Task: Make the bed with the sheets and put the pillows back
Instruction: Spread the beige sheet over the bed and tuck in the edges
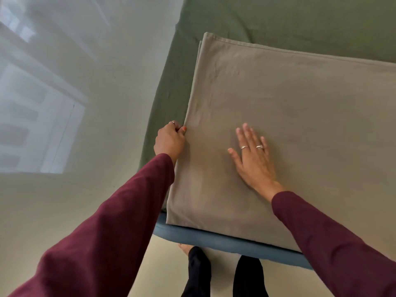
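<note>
Pinching the left edge of the folded taupe sheet (289, 125), the left hand (170, 140) has its fingers (183, 129) clamped on the fold. The right hand (254, 159) lies flat on top, fingers spread apart, pressing the cloth down near the middle. The sheet sits on the near-left corner of the bed (225, 242), over the green fitted sheet (171, 93), its long axis running off to the right. Left hand is nearest the free edge, so unfolding likely opens leftward or far from here.

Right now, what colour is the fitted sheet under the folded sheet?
Olive green fitted sheet, plain, seen in the head view beside the taupe folded sheet.
</note>
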Demonstrator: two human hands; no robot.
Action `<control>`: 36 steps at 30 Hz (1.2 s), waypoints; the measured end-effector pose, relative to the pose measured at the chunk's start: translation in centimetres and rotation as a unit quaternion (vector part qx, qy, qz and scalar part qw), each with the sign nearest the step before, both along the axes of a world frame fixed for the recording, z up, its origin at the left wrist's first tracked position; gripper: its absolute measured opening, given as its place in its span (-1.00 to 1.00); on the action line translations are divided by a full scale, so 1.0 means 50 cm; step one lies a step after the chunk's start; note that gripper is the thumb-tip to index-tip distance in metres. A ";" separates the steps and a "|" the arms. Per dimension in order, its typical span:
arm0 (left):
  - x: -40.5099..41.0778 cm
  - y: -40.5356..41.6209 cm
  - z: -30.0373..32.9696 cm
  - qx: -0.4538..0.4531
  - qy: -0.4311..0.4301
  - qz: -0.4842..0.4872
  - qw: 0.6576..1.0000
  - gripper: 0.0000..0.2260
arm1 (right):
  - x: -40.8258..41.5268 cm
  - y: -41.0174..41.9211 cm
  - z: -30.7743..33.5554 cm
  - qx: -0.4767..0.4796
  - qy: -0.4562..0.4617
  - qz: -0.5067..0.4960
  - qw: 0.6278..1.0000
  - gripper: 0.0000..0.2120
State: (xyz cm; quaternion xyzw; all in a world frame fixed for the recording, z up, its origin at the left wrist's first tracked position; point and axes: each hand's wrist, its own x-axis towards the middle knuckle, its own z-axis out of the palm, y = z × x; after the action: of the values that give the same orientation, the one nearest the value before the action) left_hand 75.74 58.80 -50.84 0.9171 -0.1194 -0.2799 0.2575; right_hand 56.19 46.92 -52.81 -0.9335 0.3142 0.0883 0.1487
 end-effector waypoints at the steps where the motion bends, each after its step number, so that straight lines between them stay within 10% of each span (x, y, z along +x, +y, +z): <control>1: 0.009 0.001 -0.003 -0.013 0.022 0.001 1.000 -0.82 | 0.009 0.002 -0.006 -0.008 0.016 -0.052 0.998 -0.36; 13: 0.052 -0.005 -0.007 0.007 0.084 -0.059 0.995 -0.81 | 0.154 0.193 0.001 0.137 -0.113 0.045 0.983 -0.44; 20: 0.049 -0.057 0.003 0.065 -0.093 -0.104 0.988 -0.60 | 0.141 0.029 -0.024 0.019 -0.018 -0.154 0.988 -0.30; 24: 0.060 -0.069 -0.012 0.051 -0.119 -0.106 0.986 -0.72 | 0.194 0.077 -0.020 0.029 -0.013 -0.038 0.999 -0.32; 30: 0.076 -0.093 -0.004 0.067 -0.111 -0.105 0.986 -0.66 | 0.226 0.022 0.015 0.262 -0.142 0.037 0.954 -0.52; 36: 0.104 -0.140 -0.003 0.091 -0.133 -0.140 0.977 -0.59 | 0.195 -0.149 -0.032 0.001 -0.071 -0.197 0.978 -0.38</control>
State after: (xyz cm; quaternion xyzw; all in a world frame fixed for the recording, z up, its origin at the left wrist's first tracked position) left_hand 80.91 51.82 -51.00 0.9400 -0.2539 -0.1980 0.1125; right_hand 65.95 39.47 -54.42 -0.8569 0.4806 -0.0087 0.1861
